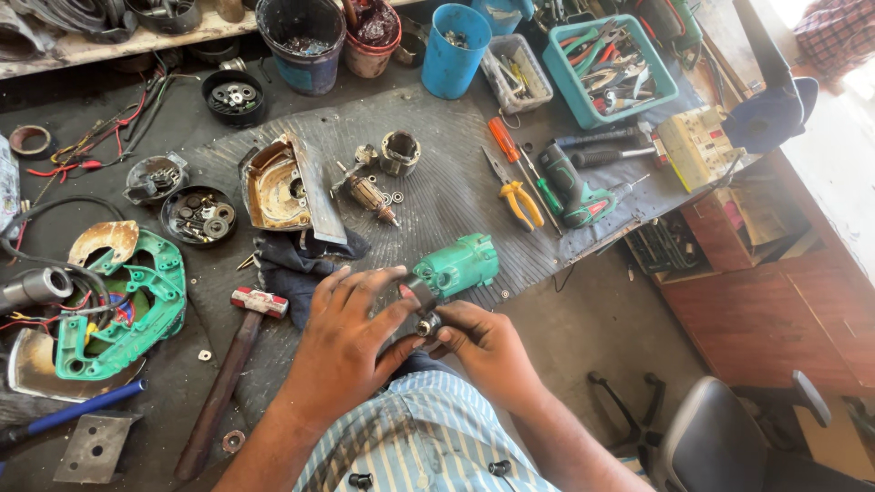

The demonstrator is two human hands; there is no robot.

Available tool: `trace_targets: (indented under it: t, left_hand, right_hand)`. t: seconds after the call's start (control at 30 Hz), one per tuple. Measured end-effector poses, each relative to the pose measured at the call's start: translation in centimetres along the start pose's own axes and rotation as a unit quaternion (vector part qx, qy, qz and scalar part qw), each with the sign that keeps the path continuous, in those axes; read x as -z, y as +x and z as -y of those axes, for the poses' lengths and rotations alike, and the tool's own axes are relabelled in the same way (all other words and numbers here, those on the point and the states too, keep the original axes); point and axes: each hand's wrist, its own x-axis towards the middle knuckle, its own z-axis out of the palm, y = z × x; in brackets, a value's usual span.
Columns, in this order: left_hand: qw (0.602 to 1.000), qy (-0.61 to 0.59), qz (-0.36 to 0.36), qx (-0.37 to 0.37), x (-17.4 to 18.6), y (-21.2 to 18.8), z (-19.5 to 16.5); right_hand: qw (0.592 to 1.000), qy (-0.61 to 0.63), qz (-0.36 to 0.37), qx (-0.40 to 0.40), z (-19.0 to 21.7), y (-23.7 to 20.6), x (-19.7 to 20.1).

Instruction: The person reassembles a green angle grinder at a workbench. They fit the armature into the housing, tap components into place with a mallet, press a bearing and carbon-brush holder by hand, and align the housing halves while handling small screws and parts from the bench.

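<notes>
On the table (592,301) a power tool lies stripped, its saw guard (123,310), rusty cover (278,187) and armature (372,196) set aside, while both hands, left (351,342) and right (483,351), grip the green motor housing (456,266) at the near edge, fingers pinching a small metal part (428,323), reassembly seemingly far off.

Bright daylight, seemingly from the overexposed upper right of the frame; soft shadows, sharp centre, slight wide-angle bending at edges.

Green motor housing (456,266): matt plastic w/ dull metal end. Mat (456,182): ribbed grey rubber, dusty. Hammer (228,374): worn wood handle, red-painted metal head. Rag (296,264): dark cloth.
</notes>
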Motion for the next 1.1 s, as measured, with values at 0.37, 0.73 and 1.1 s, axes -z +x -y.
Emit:
trace_targets:
  t: [0.37,0.73,1.1]
  left_hand:
    - [0.998,-0.05,-0.02,0.015,-1.7,-1.5,0.0]
    - [0.995,-0.053,-0.026,0.085,-2.8,-2.1,-2.8]
    - [0.993,-0.079,0.003,0.091,-4.9,-1.1,-5.1]
  right_hand:
    - [0.995,-0.094,-0.033,-0.023,2.1,-1.0,-0.7]
    - [0.979,-0.167,-0.037,0.114,1.8,-1.8,-0.1]
    - [0.958,-0.2,-0.081,0.189,2.3,-3.7,2.1]
